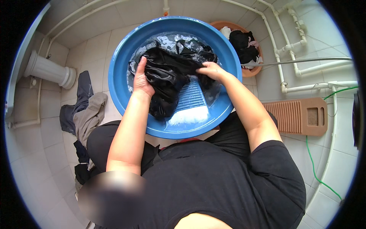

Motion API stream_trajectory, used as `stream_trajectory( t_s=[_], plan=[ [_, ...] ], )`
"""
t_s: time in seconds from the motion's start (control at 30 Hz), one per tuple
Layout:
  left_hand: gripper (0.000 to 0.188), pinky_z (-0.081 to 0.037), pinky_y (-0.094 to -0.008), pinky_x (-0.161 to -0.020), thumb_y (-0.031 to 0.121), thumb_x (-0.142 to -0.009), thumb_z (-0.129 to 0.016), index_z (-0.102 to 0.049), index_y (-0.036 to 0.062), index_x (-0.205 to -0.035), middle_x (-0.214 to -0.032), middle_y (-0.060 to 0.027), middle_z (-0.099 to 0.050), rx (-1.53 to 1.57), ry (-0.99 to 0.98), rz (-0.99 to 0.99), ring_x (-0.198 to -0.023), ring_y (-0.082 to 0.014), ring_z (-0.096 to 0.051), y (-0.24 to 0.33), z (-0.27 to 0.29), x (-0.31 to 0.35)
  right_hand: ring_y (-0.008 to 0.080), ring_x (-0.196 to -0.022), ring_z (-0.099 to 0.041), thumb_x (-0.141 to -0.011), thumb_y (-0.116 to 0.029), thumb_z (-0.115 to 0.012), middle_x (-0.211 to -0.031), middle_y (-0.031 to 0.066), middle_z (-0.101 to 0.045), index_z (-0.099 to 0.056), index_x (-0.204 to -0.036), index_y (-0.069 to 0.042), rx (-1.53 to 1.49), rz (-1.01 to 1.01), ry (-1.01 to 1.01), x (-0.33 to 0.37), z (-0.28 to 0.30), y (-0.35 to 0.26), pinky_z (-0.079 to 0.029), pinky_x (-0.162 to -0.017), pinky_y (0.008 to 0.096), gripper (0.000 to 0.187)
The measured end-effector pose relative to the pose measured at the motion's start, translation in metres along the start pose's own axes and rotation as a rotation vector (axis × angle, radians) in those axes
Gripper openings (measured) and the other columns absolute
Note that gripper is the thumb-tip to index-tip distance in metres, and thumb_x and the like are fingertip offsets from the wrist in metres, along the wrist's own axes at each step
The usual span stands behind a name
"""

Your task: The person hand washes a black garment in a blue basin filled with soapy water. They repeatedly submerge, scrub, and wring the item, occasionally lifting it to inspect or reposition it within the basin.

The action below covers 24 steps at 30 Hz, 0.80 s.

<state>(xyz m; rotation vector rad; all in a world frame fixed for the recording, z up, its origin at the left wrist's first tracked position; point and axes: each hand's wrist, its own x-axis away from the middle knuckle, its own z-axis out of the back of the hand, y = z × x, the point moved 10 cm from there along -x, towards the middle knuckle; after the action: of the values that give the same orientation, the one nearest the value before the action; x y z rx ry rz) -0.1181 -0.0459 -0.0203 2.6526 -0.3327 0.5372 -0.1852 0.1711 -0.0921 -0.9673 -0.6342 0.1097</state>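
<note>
Where the left hand (142, 82) meets the cloth (162, 82): thumb upright at its left edge, the other fingers hidden behind wet folds, so I cannot tell whether they are clamped

Right hand (212, 71): thumb and fingertips together, pinched on the right stretch of that cloth

Cloth: black, smooth, soaked to a gloss, bunched in soft pleats; it spans the hands over the tub (117, 72), its near end drooping left of the ribs (192, 95)

Ribs: hard blue bars set close in a sloping panel, with a shiny patch at the near end

Water (167, 38): pale foam and bright glints around more dark, rumpled fabric

Tub: round blue plastic, its broad, curved rim passing under both forearms

Open room: bare ribs between the hands; pale tiles (100, 53) left of the rim

Left floor: limp clothes (90, 110), grey and taupe, crumpled

Right side: orange basin (251, 72) piled with laundry, close against the tub; brown ribbed washboard (293, 116) beyond the knee, straight-edged; smooth white pipes (281, 68) bounding the reach
</note>
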Motion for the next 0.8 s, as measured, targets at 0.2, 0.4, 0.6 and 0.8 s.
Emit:
stream_trajectory(
  t_s=[0.2,0.4,0.6,0.8],
  plan=[
    [0.023,-0.051,-0.0419,-0.066,0.004,-0.069,-0.063,-0.053,-0.0008,-0.089,-0.081,-0.0118,-0.058,-0.323,0.441,0.051,-0.074,-0.0267,-0.059,-0.047,0.089,-0.022,0.0306,-0.102,-0.057,-0.077,-0.028,-0.054,-0.107,0.0165,-0.06,-0.061,-0.103,-0.004,0.742,-0.24,0.163,0.007,0.003,0.011,-0.045,-0.086,0.0377,0.037],
    [0.039,-0.046,-0.0336,-0.075,-0.007,-0.065,-0.056,-0.044,0.0018,-0.101,-0.091,-0.0088,-0.055,-0.473,0.281,-0.391,-0.082,-0.0215,-0.054,-0.016,0.06,-0.02,0.0309,-0.097,-0.055,-0.07,-0.032,-0.058,-0.11,0.0139,-0.056,-0.066,-0.084,-0.003,0.679,0.085,0.468,0.018,0.004,-0.043,-0.045,-0.084,0.0385,0.033],
    [0.036,-0.052,-0.0379,-0.07,0.033,-0.074,-0.069,-0.055,0.0057,-0.094,-0.086,-0.0099,-0.06,-0.013,-0.034,0.2,-0.075,-0.0224,-0.06,-0.059,0.012,-0.011,0.0303,-0.091,-0.056,-0.058,-0.013,-0.06,-0.101,0.0151,-0.056,-0.051,-0.079,-0.002,0.103,0.966,0.43,0.111,-0.065,-0.18,-0.047,-0.076,0.0364,0.025],
    [0.023,-0.049,-0.0341,-0.077,0.023,-0.088,-0.047,-0.057,0.0044,-0.098,-0.091,-0.0089,-0.061,-0.075,-0.337,-0.2,-0.082,-0.0219,-0.059,-0.043,0.013,-0.027,0.0305,-0.069,-0.057,-0.055,-0.023,-0.058,-0.075,0.0112,-0.056,-0.056,-0.081,-0.009,0.29,1.107,0.319,0.142,-0.117,-0.211,-0.047,-0.064,0.0383,0.029]
  ],
)
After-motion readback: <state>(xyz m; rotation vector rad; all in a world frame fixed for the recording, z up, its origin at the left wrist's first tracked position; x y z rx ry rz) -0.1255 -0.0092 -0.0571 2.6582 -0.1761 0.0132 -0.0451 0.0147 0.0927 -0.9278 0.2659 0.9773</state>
